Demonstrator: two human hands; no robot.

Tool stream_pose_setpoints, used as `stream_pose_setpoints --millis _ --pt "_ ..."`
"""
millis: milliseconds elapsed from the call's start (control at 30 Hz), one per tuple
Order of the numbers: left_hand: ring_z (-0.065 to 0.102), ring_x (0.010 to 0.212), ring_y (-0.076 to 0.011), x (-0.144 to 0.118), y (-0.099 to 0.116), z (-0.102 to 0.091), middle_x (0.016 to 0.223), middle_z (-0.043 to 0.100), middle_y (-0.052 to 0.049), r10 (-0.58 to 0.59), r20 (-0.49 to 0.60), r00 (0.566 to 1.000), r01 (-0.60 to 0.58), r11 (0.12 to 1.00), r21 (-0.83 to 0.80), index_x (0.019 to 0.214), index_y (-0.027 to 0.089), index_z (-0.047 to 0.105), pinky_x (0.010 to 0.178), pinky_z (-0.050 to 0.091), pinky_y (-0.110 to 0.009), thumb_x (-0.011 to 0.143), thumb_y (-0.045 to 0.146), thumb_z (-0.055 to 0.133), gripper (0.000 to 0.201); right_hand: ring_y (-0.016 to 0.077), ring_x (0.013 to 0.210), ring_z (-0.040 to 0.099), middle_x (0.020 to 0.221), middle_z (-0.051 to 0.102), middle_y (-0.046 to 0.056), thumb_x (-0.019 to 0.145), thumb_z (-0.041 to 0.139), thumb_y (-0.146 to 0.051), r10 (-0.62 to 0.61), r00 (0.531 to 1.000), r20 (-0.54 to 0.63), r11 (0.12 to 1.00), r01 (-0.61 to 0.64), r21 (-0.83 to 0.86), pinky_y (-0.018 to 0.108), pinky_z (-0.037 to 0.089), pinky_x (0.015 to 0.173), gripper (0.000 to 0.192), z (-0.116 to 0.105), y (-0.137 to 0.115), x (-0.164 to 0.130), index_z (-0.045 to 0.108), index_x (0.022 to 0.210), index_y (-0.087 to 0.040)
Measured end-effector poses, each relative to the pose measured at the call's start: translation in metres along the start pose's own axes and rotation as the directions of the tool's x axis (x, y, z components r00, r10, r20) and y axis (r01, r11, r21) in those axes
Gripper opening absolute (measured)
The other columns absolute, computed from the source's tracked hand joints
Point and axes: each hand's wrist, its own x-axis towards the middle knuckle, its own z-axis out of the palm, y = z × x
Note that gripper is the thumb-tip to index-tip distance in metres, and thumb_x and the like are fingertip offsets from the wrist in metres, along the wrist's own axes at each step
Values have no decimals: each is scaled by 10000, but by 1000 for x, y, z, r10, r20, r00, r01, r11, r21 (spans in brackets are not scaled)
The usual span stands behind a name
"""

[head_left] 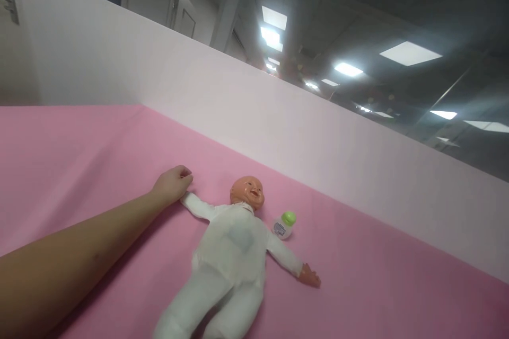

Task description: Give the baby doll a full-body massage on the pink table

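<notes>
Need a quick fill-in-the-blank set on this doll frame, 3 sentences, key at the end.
1. The left hand closes on the doll's ____ cuff.
2. The doll lies face-up on a ____ sheet.
3. The small bottle beside the doll's head has a ____ cap.

Missing words: sleeve; pink; green

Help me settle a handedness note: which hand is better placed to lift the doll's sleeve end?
Left. The left hand is closed over the sleeve end of the white-suited baby doll on the pink mat. The right hand is out of view, so nothing shows it nearby.
</notes>
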Motion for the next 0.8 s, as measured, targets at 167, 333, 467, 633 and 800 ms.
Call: stream_pose_setpoints --millis 167,333,467,633,800 --pt "560 1250 -358 -23 20 2 1326 648 -117 220 35 975 -222 959 175 1120 210 681 1067 403 -484 859 330 542 319 262 1163 619 1120 715 2 744 794 -525 93 991 -100 995 -95 -13 449 582 888 364 6 38 21 725 1084 -416" --pt "656 1050 -293 -72 48 10 1222 678 -68 468 229 854 -516 820 247 1156 263 660 870 473 -421 948 379 456 313 256 1021 689 933 709 4 860 629 -618 151 979 -141 986 -159 -50 398 584 746 274 -2 38 -3 739 977 -395" --pt "674 829 -317 -103 64 16 892 711 -97 446 466 764 -592 772 231 993 219 611 728 444 -410 986 496 418 338 266 811 703 829 702 52 910 603 -521 194 966 -171 970 -215 -115 387 576 655 253 -19 41 -26 710 954 -297" --pt "679 819 -353 -113 66 20 856 720 -118 383 483 787 -527 825 205 916 225 556 693 431 -419 982 574 398 389 271 776 732 902 751 86 948 605 -397 457 885 -92 856 -466 -226 367 566 656 361 -29 73 -29 606 1264 -222" --pt "693 880 -344 -119 66 21 929 740 -121 354 491 796 -465 877 121 962 218 603 727 466 -418 957 599 435 416 349 1314 605 1447 599 181 1007 532 -453 524 851 -22 842 -522 -137 513 553 992 645 -18 87 -28 337 1574 -216"
